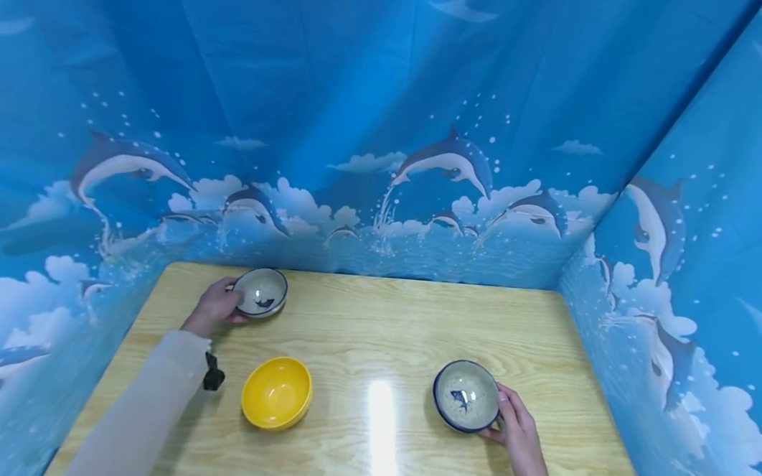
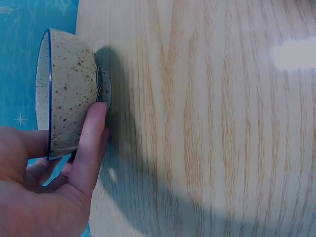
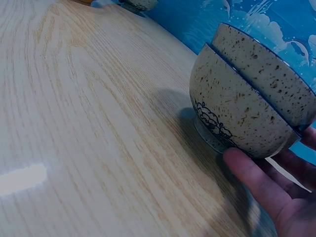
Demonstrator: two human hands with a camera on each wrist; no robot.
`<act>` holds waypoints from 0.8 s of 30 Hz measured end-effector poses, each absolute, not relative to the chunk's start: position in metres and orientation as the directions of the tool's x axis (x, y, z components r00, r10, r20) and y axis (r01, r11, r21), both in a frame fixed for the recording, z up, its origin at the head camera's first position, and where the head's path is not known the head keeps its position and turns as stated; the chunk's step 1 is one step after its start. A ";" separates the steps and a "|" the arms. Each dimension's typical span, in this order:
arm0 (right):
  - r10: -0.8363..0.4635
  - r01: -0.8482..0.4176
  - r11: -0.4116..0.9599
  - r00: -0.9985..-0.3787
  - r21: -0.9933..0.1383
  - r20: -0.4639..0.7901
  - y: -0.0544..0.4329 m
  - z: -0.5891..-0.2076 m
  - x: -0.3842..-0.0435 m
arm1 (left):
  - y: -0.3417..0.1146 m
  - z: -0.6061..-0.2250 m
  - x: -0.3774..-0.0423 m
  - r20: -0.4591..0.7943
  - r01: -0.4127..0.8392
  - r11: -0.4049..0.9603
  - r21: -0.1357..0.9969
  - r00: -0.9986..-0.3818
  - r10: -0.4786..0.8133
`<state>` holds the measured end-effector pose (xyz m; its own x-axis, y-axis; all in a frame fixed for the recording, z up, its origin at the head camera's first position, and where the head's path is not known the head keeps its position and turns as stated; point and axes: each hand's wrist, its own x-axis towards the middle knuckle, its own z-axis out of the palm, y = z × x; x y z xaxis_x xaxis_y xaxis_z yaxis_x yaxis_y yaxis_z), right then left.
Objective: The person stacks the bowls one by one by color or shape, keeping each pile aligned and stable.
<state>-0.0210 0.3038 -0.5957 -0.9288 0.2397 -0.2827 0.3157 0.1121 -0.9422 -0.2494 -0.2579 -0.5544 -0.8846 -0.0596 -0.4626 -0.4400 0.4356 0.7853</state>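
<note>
At the back left of the table, my left hand (image 1: 217, 305) grips a speckled ceramic bowl (image 1: 263, 289) by its side, thumb over the blue rim. In the left wrist view the bowl (image 2: 71, 91) stands close over the wood, and one finger lies along its outer wall near the foot. On the right, my right hand (image 1: 518, 431) holds two similar speckled bowls, one nested in the other. The right wrist view shows the upper bowl (image 3: 266, 74) sitting in the lower bowl (image 3: 237, 108), with a finger near the lower one's foot. A fish is painted inside the upper bowl (image 1: 466, 386).
A glossy yellow bowl (image 1: 276, 392) rests on the wooden table (image 1: 363, 323), left of the middle. Beside the left sleeve is a small black object (image 1: 213, 376). Blue dolphin-printed curtains (image 1: 361, 122) stand at the table's back and sides.
</note>
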 end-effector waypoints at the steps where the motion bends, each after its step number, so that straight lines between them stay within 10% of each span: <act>1: 0.239 0.316 0.111 -0.929 -0.942 -0.284 0.304 -0.596 -0.021 | -0.258 -0.554 -0.249 -0.468 -0.446 0.427 0.787 -0.882 -0.059; 24: 0.251 0.322 0.139 -0.926 -0.936 -0.282 0.303 -0.595 -0.022 | -0.214 -0.524 -0.248 -0.479 -0.402 0.432 0.807 -0.874 0.082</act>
